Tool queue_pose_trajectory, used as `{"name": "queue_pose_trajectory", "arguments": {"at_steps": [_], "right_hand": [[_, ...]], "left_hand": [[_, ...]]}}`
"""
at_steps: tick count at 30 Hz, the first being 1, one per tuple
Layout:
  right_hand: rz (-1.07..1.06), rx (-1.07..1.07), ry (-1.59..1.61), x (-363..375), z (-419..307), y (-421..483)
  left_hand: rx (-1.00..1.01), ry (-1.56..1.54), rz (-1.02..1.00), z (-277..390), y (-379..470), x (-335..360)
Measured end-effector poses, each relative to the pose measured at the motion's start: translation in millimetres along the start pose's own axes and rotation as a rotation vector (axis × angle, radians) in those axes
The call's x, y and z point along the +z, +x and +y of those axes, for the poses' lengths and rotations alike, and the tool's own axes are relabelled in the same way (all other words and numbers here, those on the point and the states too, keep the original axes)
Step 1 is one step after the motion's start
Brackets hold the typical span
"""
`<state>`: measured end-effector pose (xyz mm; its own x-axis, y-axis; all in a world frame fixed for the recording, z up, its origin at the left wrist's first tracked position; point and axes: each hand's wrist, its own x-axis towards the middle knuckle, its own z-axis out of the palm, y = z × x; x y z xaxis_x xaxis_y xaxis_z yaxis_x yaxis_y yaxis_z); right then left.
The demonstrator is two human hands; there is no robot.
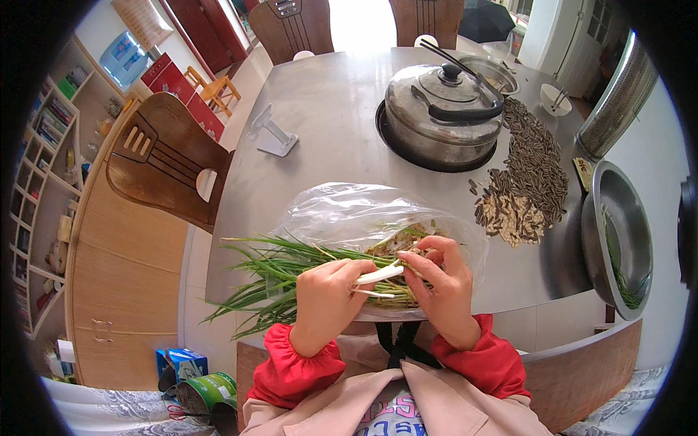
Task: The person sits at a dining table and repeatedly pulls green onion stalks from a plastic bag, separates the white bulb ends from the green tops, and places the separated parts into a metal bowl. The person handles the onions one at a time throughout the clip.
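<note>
My left hand [331,294] is closed around the stalks of a few green onions, whose white ends [380,274] stick out toward the right. At the tip of these stalks, the thumb and forefinger of my right hand [440,283] come together; whether they pinch a bit of skin cannot be made out. Beneath both hands a bunch of green onions [262,270] lies on a clear plastic bag [349,204], leaves pointing left over the table's edge. Brownish roots and peelings [406,240] lie in the bag behind my right hand.
On the metal table [322,109] stands a lidded steel pot [441,131]. Sunflower seeds [534,158] and peeled kernels [510,218] are spread to its right. A steel basin [616,240] holding some greens sits at the right edge. A phone stand [275,136] is at the left.
</note>
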<state>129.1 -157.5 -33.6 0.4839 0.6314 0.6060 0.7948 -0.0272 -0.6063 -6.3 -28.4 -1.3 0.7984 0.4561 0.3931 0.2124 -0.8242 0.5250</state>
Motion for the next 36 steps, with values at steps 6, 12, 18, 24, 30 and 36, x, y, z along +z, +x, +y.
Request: {"name": "queue_pose_trajectory", "arguments": {"at_steps": [6,12,18,24,30,36], "right_hand": [[-0.022,0.040,0.089,1.3,1.7,-2.1],[-0.024,0.044,0.137,0.1,1.0,-2.2],[0.005,0.057,0.128,1.6,-3.6,-2.5],[-0.015,0.040,0.122,1.1,0.2,-5.4],[-0.001,0.047,0.118,1.0,1.2,-8.9],[0.006,0.045,0.152,3.1,-1.7,-8.8]], "left_hand": [[-0.053,-0.119,-0.012,-1.7,-1.6,0.4],[-0.079,-0.137,-0.018,-0.4,-1.7,0.3],[-0.092,-0.137,-0.027,2.0,-2.8,1.0],[-0.107,-0.141,-0.027,3.5,-3.4,0.6],[-0.075,-0.127,-0.070,4.7,-3.4,0.0],[-0.096,-0.211,-0.045,5.3,-3.0,4.0]]}}
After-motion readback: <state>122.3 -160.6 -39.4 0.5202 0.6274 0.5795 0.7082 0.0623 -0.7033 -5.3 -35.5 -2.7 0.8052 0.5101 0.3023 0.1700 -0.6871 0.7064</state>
